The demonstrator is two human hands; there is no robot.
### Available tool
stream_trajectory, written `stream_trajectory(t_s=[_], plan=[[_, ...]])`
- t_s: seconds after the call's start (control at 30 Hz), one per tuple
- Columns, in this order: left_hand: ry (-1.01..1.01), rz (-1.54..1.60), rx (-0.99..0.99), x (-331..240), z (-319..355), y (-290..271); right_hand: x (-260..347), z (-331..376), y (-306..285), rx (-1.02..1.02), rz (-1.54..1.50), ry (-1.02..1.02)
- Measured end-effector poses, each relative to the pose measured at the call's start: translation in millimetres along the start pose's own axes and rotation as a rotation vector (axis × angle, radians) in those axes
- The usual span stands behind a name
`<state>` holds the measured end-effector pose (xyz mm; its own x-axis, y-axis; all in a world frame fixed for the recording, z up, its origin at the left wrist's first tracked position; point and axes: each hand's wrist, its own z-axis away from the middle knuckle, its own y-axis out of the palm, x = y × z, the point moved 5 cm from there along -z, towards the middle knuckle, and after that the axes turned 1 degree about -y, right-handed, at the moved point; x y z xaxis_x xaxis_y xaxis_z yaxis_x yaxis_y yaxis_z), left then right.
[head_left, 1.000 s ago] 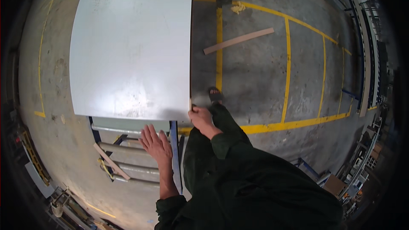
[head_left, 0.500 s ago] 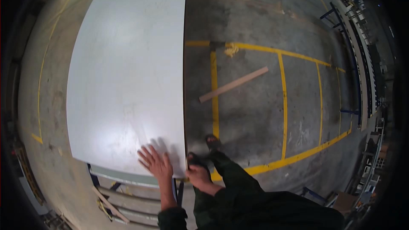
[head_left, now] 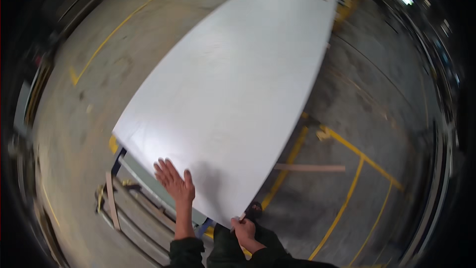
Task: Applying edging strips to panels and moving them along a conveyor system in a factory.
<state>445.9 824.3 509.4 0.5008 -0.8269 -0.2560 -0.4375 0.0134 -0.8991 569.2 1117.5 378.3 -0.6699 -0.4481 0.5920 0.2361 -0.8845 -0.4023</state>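
Head view: left hand (head_left: 174,182) flat, open on white panel (head_left: 233,94); right hand (head_left: 244,228) grip pinches near corner.

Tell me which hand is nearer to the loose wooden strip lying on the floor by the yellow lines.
Right. The right hand grips the white panel at its near corner, on the side toward the wooden strip. The left hand lies flat on the panel, farther from it.

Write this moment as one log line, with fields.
left hand: flat on white panel | right hand: grips panel's near corner | panel: over metal frame
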Motion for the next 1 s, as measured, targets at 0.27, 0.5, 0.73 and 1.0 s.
stream_trajectory(t_s=[0.27, 0.5, 0.73, 1.0], plan=[[-0.238, 0.042, 0.226, 132, -4, 63, 30, 24, 42, 0.192, -0.148, 0.089], [-0.305, 0.104, -0.076, 232, -122, 18, 40, 18, 46, 0.108, 0.322, 0.251], [-0.369, 0.110, 0.149, 294, -139, 94, 33, 2, 42, 0.617, 1.016, -0.186], [-0.406, -0.060, -0.013, 380, -207, 91, 13, -14, 35, 0.514, 0.845, 0.031]])
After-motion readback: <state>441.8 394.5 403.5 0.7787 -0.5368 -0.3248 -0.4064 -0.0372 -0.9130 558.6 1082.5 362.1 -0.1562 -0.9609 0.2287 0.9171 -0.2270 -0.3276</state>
